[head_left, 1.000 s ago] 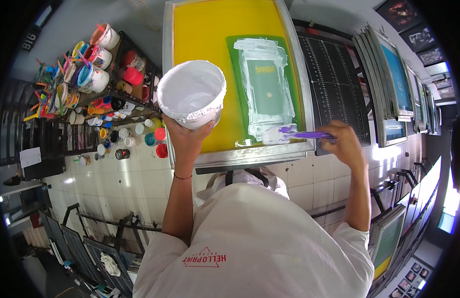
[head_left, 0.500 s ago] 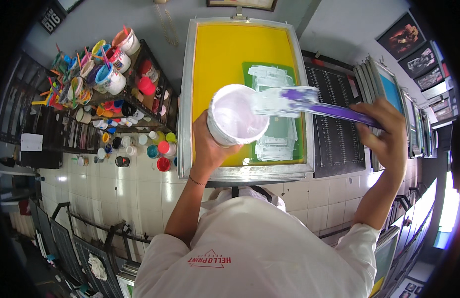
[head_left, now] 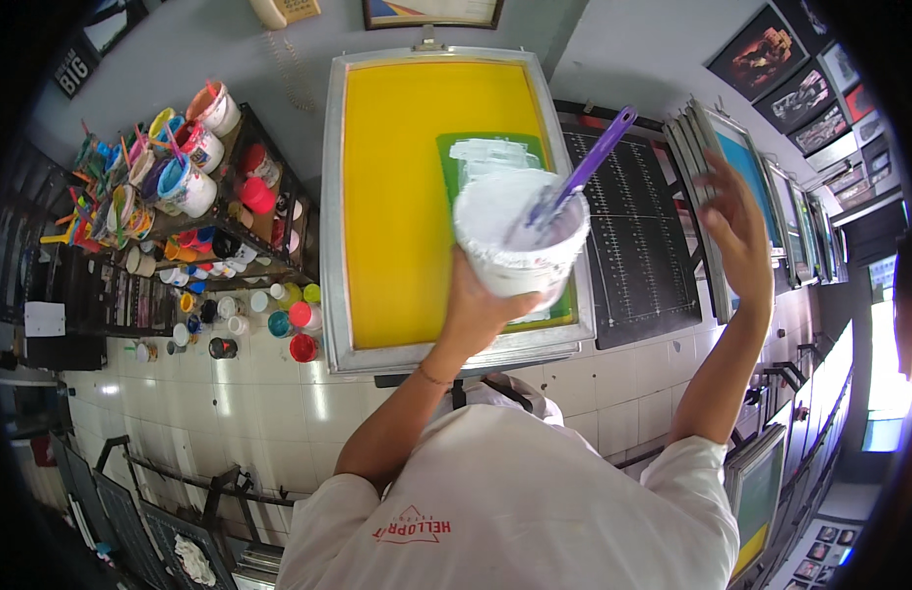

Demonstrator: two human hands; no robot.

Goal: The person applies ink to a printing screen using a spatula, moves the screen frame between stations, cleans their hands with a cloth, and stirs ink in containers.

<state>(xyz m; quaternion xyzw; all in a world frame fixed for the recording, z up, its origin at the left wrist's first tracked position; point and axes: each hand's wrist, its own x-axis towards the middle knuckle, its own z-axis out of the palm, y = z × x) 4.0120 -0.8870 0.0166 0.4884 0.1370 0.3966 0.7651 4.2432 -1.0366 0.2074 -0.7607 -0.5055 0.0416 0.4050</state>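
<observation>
My left hand (head_left: pixel 481 313) is wrapped round a white bucket (head_left: pixel 520 267) of thick white ink, held up over the screen-printing frame (head_left: pixel 392 216). Leaning in the bucket is a spatula with a purple handle (head_left: pixel 606 149); its ink-coated lower part goes into the ink, and no hand touches it. My right hand (head_left: pixel 737 236) is off to the right, empty, its fingers apart and a little blurred, in front of the leaning screens. Yellow mesh fills the frame, with a green area (head_left: pixel 446 162) carrying a smear of white ink (head_left: pixel 490 157). The bucket hides much of that green.
A black board with white markings (head_left: pixel 638 226) lies right of the frame. Several framed screens (head_left: pixel 684 162) lean at the right wall. On the left, a shelf (head_left: pixel 264 231) holds many ink tubs, and more pots (head_left: pixel 304 346) stand on the tiled floor beside it.
My right hand has let go of the spatula and moved away from it. The spatula now stands in the bucket, which my left hand has shifted right over the frame.
</observation>
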